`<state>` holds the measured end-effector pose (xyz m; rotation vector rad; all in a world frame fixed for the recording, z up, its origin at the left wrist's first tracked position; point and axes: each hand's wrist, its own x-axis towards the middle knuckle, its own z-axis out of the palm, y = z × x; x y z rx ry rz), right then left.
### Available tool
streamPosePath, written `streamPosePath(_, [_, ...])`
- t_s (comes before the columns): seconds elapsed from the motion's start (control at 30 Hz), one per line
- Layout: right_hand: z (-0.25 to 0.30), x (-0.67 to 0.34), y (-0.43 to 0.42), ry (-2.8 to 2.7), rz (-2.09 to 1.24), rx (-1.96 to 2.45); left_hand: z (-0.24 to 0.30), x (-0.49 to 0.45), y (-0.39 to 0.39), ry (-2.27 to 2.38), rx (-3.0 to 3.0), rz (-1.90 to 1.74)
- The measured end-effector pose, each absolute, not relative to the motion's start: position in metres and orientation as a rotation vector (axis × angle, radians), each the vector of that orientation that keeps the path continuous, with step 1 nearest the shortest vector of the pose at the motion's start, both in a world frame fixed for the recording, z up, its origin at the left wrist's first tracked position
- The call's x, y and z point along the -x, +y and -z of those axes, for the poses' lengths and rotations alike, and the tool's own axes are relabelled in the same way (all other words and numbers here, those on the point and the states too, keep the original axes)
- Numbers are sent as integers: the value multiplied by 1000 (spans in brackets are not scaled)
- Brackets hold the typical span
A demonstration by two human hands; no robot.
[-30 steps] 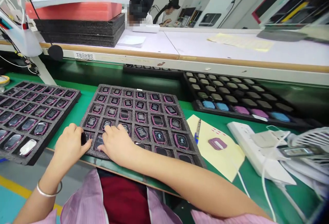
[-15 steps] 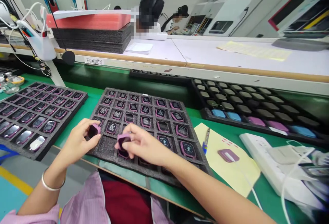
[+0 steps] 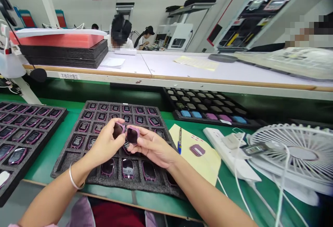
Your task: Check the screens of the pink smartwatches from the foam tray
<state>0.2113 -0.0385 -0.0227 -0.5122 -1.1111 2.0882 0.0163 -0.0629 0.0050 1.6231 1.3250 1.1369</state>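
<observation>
My left hand point(image 3: 104, 145) pinches a small pink watch body with a dark screen point(image 3: 118, 130), lifted above the foam tray. My right hand point(image 3: 152, 147) holds a second pink watch body point(image 3: 132, 135) beside it, screens facing me and nearly touching. Below them lies a dark grey foam tray point(image 3: 65, 161) with several pink watch bodies in its pockets; its near left pockets are bare.
A second foam tray of watch bodies point(image 3: 28, 133) lies at the left. A yellow paper point(image 3: 205, 162) with a pen point(image 3: 179, 140) and a pink part point(image 3: 197, 149), a white power strip point(image 3: 229, 152), a white fan point(image 3: 293, 150) and cables sit right. People work behind the shelf.
Both hands lifted a watch body each from the tray's near left pockets and brought them together in front of me. The camera has tilted up.
</observation>
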Motion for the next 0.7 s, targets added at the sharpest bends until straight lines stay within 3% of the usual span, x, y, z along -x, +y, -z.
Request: streamPosePath(0.7, [36,-213,-40,-954,-2126,403,11,-25,-68,1357,-1531,-1143])
